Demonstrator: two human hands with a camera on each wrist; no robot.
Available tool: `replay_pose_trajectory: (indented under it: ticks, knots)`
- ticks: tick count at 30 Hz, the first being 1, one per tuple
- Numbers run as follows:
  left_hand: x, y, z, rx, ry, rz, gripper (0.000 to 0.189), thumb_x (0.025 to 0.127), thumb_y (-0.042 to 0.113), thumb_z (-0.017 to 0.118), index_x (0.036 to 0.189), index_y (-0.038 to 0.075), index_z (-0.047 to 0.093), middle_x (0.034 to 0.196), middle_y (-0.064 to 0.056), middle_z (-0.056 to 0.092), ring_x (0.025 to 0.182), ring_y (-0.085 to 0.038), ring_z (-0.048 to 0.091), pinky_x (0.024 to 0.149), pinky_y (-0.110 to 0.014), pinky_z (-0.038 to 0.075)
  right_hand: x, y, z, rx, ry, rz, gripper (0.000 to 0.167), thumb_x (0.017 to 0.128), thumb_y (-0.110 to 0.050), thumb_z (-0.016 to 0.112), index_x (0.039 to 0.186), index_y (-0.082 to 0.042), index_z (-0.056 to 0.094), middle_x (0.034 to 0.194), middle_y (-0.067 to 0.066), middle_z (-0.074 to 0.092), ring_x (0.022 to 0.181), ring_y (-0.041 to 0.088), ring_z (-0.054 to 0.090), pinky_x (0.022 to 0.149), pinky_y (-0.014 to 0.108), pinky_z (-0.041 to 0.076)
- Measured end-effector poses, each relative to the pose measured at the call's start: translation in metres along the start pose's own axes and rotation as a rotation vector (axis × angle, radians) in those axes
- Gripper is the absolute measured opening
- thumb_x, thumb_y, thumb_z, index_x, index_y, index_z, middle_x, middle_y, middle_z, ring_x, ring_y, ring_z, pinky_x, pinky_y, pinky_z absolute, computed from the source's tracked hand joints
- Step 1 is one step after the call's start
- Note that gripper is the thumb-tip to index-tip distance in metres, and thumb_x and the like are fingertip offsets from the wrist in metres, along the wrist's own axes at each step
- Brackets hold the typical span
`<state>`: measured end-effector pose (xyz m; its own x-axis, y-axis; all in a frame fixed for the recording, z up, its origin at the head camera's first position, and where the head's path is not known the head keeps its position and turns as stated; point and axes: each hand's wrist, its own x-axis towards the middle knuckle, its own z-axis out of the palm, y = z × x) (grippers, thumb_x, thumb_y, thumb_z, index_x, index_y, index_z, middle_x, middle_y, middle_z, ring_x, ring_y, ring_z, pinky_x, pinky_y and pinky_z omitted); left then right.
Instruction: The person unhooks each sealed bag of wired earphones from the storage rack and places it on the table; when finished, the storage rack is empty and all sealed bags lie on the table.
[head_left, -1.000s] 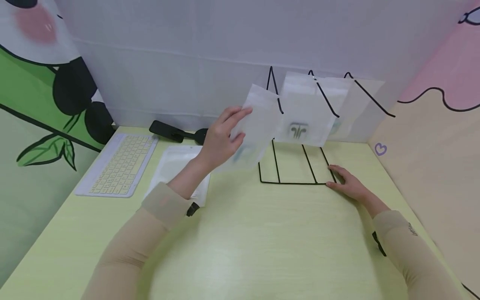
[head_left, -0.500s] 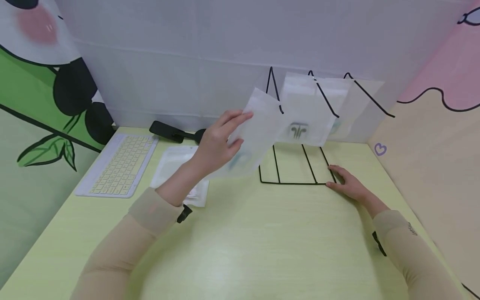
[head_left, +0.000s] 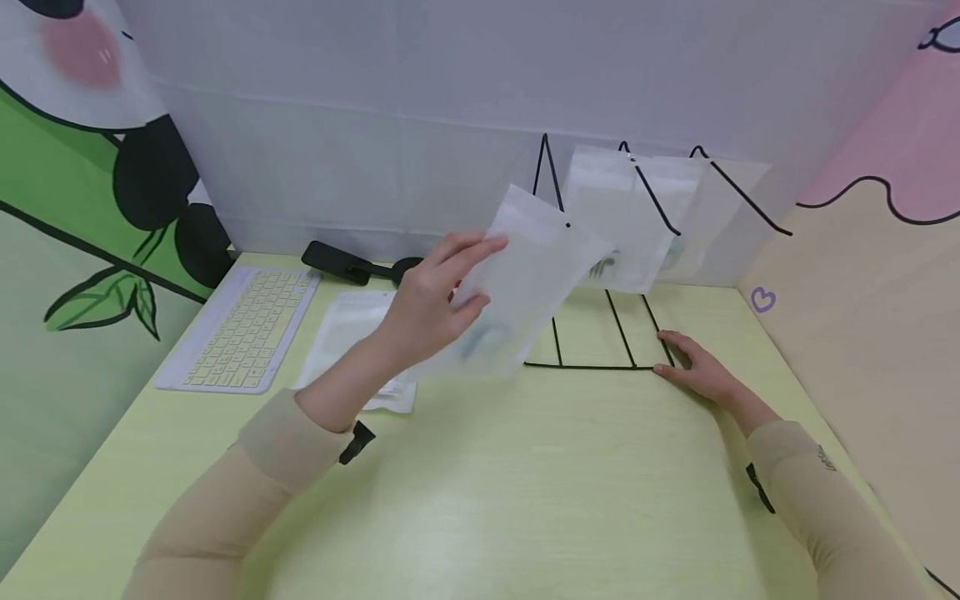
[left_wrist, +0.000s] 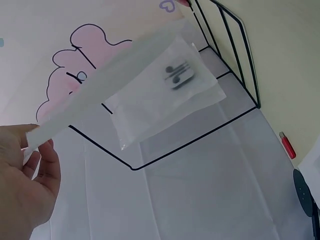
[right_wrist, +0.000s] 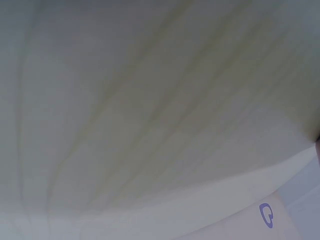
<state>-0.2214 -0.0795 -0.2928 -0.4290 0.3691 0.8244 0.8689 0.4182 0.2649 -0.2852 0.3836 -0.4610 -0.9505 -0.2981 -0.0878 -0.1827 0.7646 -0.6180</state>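
My left hand (head_left: 431,304) pinches the edge of a translucent white zip bag (head_left: 517,283), with a blurred bluish item inside. The bag hangs tilted at the left hook of a black wire display rack (head_left: 577,367), and a small black point, apparently the hook's tip, shows near its top edge. In the left wrist view this bag (left_wrist: 105,80) is seen nearly edge-on, between thumb and fingers. My right hand (head_left: 697,367) rests on the front right corner of the rack's base, its fingers over the side bar and thumb at the front bar.
Another bag (head_left: 622,200), with earphones inside, hangs on the middle hook; a further bag (head_left: 731,200) hangs on the right hook. To the left lie a white bag (head_left: 348,325), a black spatula (head_left: 337,261) and a white keyboard (head_left: 243,329). The right wrist view shows mostly blurred pale sleeve.
My left hand has drawn the bag toward me and slightly down along the left hook, so the bag now covers the hook's lower part. The right hand has not moved.
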Motion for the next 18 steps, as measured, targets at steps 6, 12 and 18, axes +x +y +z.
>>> replay_pose_trajectory:
  ticks: [6, 12, 18]
  knots:
    - [-0.003, 0.008, -0.013, 0.004, -0.021, -0.030, 0.056, 0.077, -0.001, 0.074, 0.130, 0.008, 0.057, 0.124, -0.010, 0.055, 0.055, -0.008, 0.041, 0.048, -0.019, 0.037, -0.001, -0.001, 0.000, 0.013, -0.008, 0.005, 0.077, 0.091, -0.037, 0.062, 0.150, -0.007, 0.023, 0.155, 0.022, 0.014, 0.140, 0.046, 0.009, 0.109, 0.063, 0.009]
    - [-0.009, 0.010, -0.029, -0.022, -0.028, -0.091, 0.060, 0.075, 0.002, 0.077, 0.131, 0.009, 0.056, 0.126, -0.009, 0.055, 0.056, -0.010, 0.041, 0.049, -0.018, 0.035, 0.000, 0.002, 0.001, 0.009, -0.002, 0.001, 0.077, 0.090, -0.038, 0.062, 0.149, -0.008, 0.024, 0.154, 0.022, 0.015, 0.140, 0.047, 0.010, 0.109, 0.064, 0.009]
    - [-0.020, 0.009, -0.043, -0.080, -0.043, -0.162, 0.063, 0.073, 0.001, 0.079, 0.131, 0.010, 0.056, 0.127, -0.006, 0.054, 0.081, -0.008, 0.052, 0.052, -0.014, 0.043, 0.001, 0.003, 0.001, -0.002, -0.002, -0.004, 0.076, 0.090, -0.038, 0.062, 0.149, -0.008, 0.024, 0.154, 0.023, 0.015, 0.140, 0.048, 0.010, 0.109, 0.064, 0.009]
